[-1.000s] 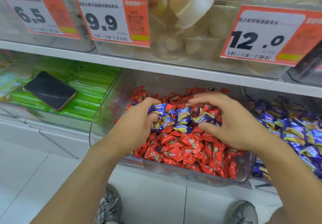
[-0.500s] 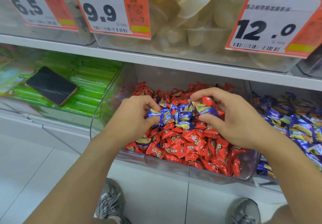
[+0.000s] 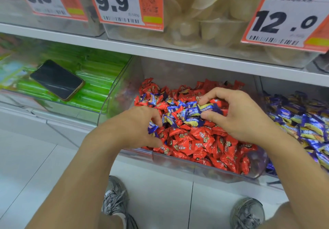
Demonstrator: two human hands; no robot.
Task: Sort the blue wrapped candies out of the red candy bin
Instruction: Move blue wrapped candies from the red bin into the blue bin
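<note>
A clear plastic bin point(image 3: 204, 169) on the lower shelf is full of red wrapped candies point(image 3: 201, 139). Several blue wrapped candies point(image 3: 179, 111) lie mixed on top near its middle. My left hand point(image 3: 135, 127) rests on the pile at the bin's left, its fingers closed around a blue candy point(image 3: 152, 127). My right hand point(image 3: 236, 116) hovers over the right half and pinches a blue and yellow candy point(image 3: 207, 107) between thumb and fingers.
A second bin holds blue candies point(image 3: 302, 122) to the right. A phone point(image 3: 57, 80) lies on the green packets point(image 3: 96, 79) in the left bin. Price tags point(image 3: 124, 2) hang from the upper shelf edge point(image 3: 160, 52). My shoes point(image 3: 114, 196) stand on the tiled floor below.
My left hand has slid lower and nearer, still gripping blue candy. My right hand has kept its pinch on a blue candy. The camera has drawn closer to the bin.
</note>
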